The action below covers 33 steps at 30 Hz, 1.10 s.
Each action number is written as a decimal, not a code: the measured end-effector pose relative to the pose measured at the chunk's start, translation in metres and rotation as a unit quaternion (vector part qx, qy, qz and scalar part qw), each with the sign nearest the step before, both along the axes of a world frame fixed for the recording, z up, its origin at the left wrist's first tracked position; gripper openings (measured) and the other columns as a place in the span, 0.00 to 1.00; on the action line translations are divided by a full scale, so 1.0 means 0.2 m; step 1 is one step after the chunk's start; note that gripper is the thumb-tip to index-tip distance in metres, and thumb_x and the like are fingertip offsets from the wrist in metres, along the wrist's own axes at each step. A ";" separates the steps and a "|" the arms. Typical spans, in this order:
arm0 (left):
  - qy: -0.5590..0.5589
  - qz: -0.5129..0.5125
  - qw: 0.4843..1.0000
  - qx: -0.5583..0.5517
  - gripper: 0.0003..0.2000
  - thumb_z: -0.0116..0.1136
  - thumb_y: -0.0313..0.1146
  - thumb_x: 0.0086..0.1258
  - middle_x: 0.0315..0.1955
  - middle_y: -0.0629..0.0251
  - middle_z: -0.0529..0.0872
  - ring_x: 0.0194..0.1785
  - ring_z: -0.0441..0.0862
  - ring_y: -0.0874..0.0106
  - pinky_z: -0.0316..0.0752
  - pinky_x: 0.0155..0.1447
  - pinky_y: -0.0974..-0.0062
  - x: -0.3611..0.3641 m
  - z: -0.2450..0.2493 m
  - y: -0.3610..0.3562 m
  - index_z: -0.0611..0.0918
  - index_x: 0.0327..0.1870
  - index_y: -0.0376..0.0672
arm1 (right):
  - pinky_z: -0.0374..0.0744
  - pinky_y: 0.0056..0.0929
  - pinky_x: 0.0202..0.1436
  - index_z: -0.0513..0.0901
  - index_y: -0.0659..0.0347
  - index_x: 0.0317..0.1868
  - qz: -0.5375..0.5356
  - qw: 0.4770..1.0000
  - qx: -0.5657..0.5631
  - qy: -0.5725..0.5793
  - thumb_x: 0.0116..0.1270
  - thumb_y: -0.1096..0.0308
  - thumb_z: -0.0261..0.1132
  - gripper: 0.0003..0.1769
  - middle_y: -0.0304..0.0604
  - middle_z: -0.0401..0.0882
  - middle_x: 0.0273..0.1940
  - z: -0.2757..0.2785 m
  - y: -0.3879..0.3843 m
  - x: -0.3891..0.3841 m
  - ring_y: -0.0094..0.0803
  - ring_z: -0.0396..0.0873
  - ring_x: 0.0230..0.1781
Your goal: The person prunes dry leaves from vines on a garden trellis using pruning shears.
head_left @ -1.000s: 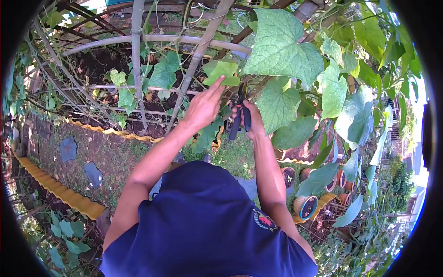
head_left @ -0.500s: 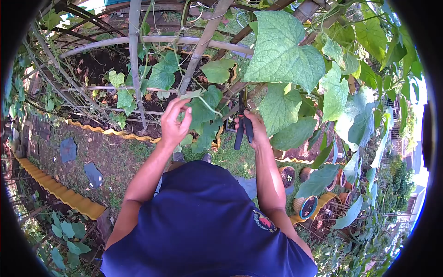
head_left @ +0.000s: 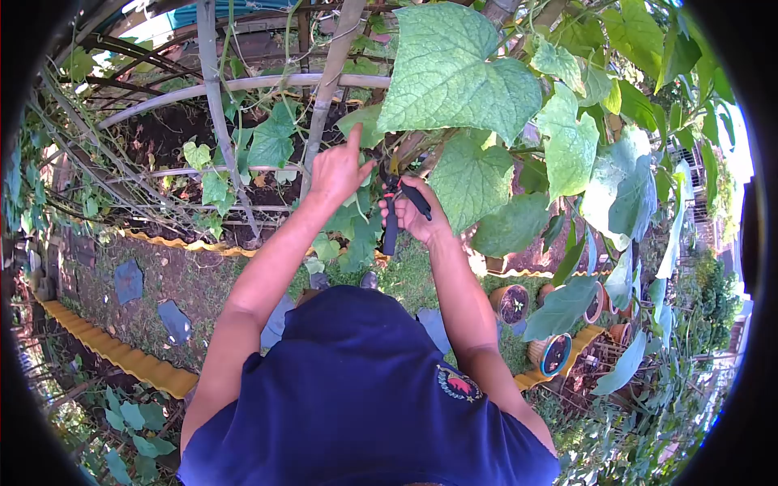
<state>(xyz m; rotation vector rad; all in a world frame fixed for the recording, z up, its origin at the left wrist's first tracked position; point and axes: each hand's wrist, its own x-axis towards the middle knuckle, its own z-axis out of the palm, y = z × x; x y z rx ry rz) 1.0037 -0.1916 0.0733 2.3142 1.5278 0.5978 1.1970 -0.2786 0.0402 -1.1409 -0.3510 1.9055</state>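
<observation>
My left hand [head_left: 336, 172] reaches up among the vines, index finger stretched out and thumb apart. Its fingertip overlaps a yellowish-green leaf [head_left: 361, 125]. Just to the right, my right hand [head_left: 423, 217] grips black-handled pruning shears [head_left: 391, 220] with red near the pivot. The handles are spread, and the blades point upward into the foliage below a large, broad leaf [head_left: 458, 77]. Another broad leaf [head_left: 472, 180] hangs close beside my right hand.
Wooden poles [head_left: 332, 77] and a curved rail [head_left: 243, 84] form a trellis ahead. Yellow corrugated edging [head_left: 121, 347] borders the beds. Potted plants [head_left: 510, 304] stand to the right, and dark stepping slabs [head_left: 128, 281] lie on the grass to the left.
My left hand has let go of a small leaf with a pale stem and moved up and right, index finger extended. The shears have shifted left and their handles have spread.
</observation>
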 end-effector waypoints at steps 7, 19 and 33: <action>-0.034 0.004 0.980 0.198 0.07 0.59 0.28 0.61 0.26 0.55 0.86 0.32 0.86 0.54 0.81 0.35 0.57 0.09 -0.09 0.17 0.79 0.40 0.41 | 0.85 0.41 0.44 0.82 0.59 0.47 0.017 1.000 -0.013 0.018 0.64 0.40 0.61 0.29 0.50 0.86 0.36 -0.16 0.21 0.03 0.39 0.84 0.34; -0.074 0.046 0.989 0.119 0.06 0.59 0.31 0.63 0.25 0.54 0.84 0.30 0.85 0.53 0.78 0.34 0.55 -0.06 -0.03 0.01 0.77 0.36 0.40 | 0.76 0.28 0.21 0.78 0.58 0.37 -0.079 0.993 -0.004 -0.085 0.64 0.51 0.67 0.18 0.39 0.80 0.26 -0.19 0.24 0.00 0.26 0.77 0.19; -0.220 0.076 0.966 0.110 0.07 0.61 0.28 0.61 0.34 0.52 0.86 0.39 0.85 0.54 0.79 0.42 0.59 -0.31 0.17 -0.26 0.81 0.38 0.36 | 0.84 0.38 0.39 0.75 0.63 0.52 0.036 0.993 0.027 -0.108 0.70 0.48 0.61 0.25 0.50 0.84 0.36 -0.09 -0.03 0.07 0.34 0.83 0.30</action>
